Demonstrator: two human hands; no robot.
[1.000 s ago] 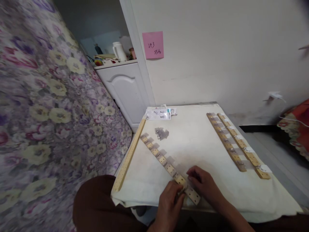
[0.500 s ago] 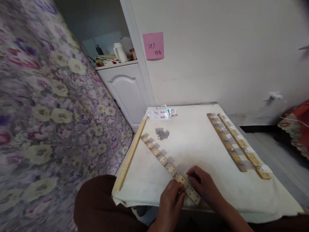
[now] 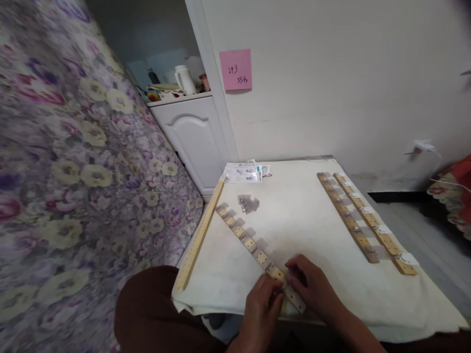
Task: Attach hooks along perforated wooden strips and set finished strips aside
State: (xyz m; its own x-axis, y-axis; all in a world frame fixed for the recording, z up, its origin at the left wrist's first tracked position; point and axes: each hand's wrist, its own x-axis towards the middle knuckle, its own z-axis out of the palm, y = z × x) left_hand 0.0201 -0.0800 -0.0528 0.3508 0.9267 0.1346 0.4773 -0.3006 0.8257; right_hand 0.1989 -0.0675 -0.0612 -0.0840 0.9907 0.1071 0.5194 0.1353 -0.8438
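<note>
A slim, pale wooden strip (image 3: 261,256) with dark holes lies slantwise toward eight o'clock on the white cloth-covered table (image 3: 290,201). The left hand (image 3: 259,300) pinches what seems a small silver metal hook (image 3: 283,288), mostly hidden, against it; the right hand (image 3: 315,283) curls alongside, its grip unclear. Loose clear-backed hooks (image 3: 246,204) sit at ten o'clock, two hook-bearing wooden strips (image 3: 363,242) at three.

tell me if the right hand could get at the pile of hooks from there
Probably yes: the right hand is on the same side of the slanting strip as the pile of hooks, with bare cloth between.
</note>
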